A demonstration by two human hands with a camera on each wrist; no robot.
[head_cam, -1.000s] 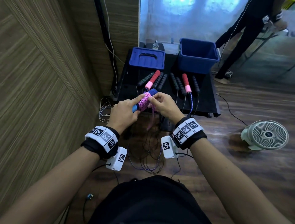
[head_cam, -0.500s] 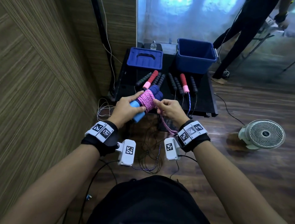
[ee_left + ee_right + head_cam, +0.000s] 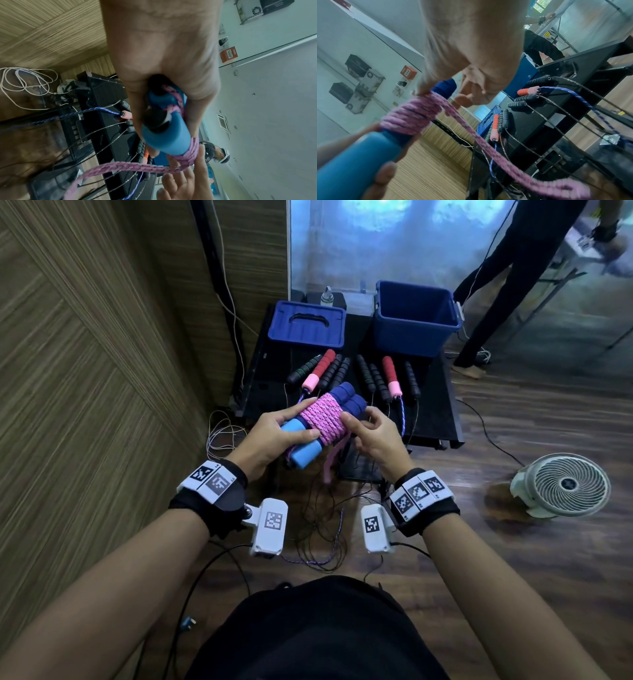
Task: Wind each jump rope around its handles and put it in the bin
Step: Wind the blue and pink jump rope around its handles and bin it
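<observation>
My left hand (image 3: pixel 286 424) grips a pair of blue foam handles (image 3: pixel 303 455) held side by side, thumb on top and fingers behind. Pink braided rope (image 3: pixel 322 419) is coiled tightly round their middle. A short pink tail (image 3: pixel 331 462) hangs below the coil. My right hand (image 3: pixel 368 431) sits at the coil's right edge; its thumb presses on the wraps and its fingers (image 3: pixel 467 96) curl loosely, off the rope. The left wrist view shows the handle ends (image 3: pixel 164 136) in my left hand (image 3: pixel 163 54). The open blue bin (image 3: pixel 416 337) stands at the table's back right.
On the black table (image 3: pixel 433 412) lie several more jump ropes with black handles and red-pink handles (image 3: pixel 320 369), cords trailing over the front edge. A blue lid (image 3: pixel 306 337) lies back left. A white fan (image 3: pixel 565 486) stands on the floor, right. A person (image 3: pixel 507 275) stands behind the bin.
My right hand has stopped pulling the rope downward and come up to the coil, thumb on the wraps. The hanging pink tail has grown shorter. My left hand keeps its grip.
</observation>
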